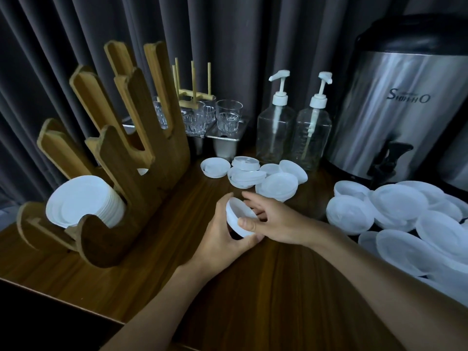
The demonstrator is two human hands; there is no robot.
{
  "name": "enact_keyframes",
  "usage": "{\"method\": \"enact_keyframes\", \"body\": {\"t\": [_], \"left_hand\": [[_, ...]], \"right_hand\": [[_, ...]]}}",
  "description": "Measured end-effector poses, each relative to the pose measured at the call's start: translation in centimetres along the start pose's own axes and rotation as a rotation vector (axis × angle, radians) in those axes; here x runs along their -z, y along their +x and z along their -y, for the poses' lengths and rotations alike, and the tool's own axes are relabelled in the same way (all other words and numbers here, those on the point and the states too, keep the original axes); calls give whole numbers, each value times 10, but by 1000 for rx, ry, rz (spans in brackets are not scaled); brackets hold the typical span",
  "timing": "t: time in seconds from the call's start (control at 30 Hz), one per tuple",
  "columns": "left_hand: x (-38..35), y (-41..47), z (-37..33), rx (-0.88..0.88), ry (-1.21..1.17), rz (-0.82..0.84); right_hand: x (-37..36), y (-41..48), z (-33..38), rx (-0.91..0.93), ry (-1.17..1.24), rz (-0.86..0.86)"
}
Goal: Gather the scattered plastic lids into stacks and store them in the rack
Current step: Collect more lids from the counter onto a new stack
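Observation:
Both hands hold a small stack of white plastic lids (236, 216) above the wooden counter. My left hand (222, 239) cups the stack from below and behind. My right hand (268, 219) grips its right side, thumb on the rim. The wooden rack (121, 173) stands at the left, and its lowest slot holds a stack of white lids (83, 201). Several loose lids (263, 177) lie scattered behind my hands. A big heap of larger lids (405, 219) fills the right side.
Two clear pump bottles (293, 130) and a steel drinks dispenser (405, 110) stand at the back right. Glass tumblers (228, 117) sit on steel containers behind the rack. Dark curtains hang behind. The counter's front edge (63, 297) runs along the lower left.

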State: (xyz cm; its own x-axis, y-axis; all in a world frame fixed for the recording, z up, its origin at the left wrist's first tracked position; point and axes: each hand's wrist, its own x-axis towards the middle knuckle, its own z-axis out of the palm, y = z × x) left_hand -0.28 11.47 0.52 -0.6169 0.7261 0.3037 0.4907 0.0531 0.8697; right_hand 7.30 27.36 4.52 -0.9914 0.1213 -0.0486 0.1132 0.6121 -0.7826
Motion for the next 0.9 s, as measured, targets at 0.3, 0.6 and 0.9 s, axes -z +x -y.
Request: {"method": "enact_keyframes", "body": {"t": [0.3, 0.6, 0.9], "left_hand": [[-2, 7, 5, 175, 28, -115], [-5, 10, 2, 227, 74, -211], [-3, 21, 7, 206, 79, -169]], "right_hand": [[58, 24, -29, -121, -472, -482], [72, 38, -55, -214, -627, -306], [94, 18, -48, -226, -233, -253]]}}
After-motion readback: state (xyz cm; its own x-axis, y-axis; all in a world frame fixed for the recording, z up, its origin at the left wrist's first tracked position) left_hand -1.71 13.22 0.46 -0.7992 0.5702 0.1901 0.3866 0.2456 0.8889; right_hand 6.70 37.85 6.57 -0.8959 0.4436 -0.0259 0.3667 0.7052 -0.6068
